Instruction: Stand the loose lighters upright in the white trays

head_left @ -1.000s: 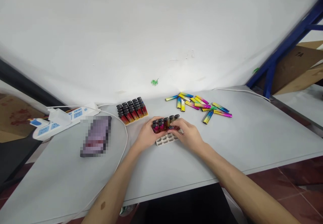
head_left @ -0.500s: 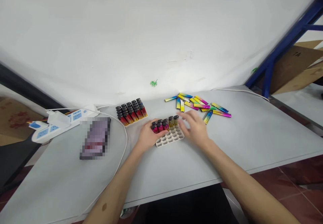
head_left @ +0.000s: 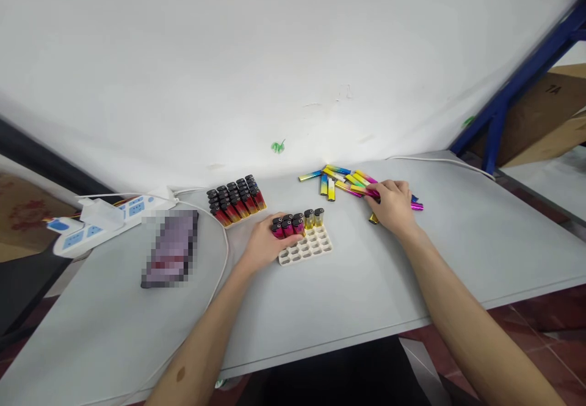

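A white tray [head_left: 315, 244] with rows of oval holes lies mid-table, its front rows unfilled. My left hand [head_left: 264, 244] is closed round its left side, against several pink lighter-shaped pieces with black tops [head_left: 287, 228]. Two yellow lighter-shaped pieces [head_left: 314, 218] stand upright in the tray's back row. On the right, my right hand [head_left: 391, 206] reaches over a loose pile of shiny coloured tubes [head_left: 350, 184]. Its thumb and fingers are closed on the pink end of a yellow-and-pink tube [head_left: 368, 190].
Behind and left stands a full tray of red-and-yellow black-topped pieces [head_left: 238, 201]. A power strip [head_left: 114, 220] with plugs, a white cable [head_left: 226, 253] and a blurred purple object [head_left: 171, 250] lie on the left. A blue frame [head_left: 497, 131] and cardboard boxes [head_left: 540, 119] stand at right.
My right hand has moved right from beside the tray to the coloured tubes and closed on one. My left hand stays at the tray.
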`<state>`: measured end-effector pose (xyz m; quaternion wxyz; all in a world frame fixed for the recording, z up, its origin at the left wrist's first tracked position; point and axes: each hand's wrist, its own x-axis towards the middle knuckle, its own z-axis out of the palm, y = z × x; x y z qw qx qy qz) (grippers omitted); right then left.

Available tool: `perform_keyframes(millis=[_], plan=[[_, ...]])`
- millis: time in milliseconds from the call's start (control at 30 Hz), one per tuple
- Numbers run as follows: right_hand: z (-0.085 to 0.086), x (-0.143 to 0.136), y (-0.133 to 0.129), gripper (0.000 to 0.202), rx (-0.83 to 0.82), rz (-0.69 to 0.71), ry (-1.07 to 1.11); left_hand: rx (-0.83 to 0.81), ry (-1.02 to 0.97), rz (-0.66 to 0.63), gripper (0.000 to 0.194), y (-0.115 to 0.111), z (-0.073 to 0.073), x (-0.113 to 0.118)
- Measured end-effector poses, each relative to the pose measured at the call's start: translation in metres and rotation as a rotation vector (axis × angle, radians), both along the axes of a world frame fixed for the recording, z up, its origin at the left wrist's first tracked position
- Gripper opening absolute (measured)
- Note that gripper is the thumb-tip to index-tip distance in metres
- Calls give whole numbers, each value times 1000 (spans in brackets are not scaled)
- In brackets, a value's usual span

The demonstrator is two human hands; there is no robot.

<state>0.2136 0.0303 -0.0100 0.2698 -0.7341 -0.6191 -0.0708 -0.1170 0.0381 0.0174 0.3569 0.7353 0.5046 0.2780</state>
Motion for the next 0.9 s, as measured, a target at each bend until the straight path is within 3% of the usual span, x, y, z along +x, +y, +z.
perform_keyframes(millis=[133,233,433,567,733,900], plan=[[13,-7,-3,29,101,59,264,5,45,15,41,-1,1,0],[23,-15,-8,37,86,81,667,4,63,36,44,-2,2,0],[36,-40,-17,37,65,268,1439,7,54,24,42,-2,2,0],[40,-52,-21,37,-7,302,1575,-8,56,46,47,-1,1,0],[42,-58,-25,59,-150,315,1656,-3,54,29,43,-1,1,0],[43,-62,-26,51,-191,270,1728,26,54,10,40,-1,1,0]])
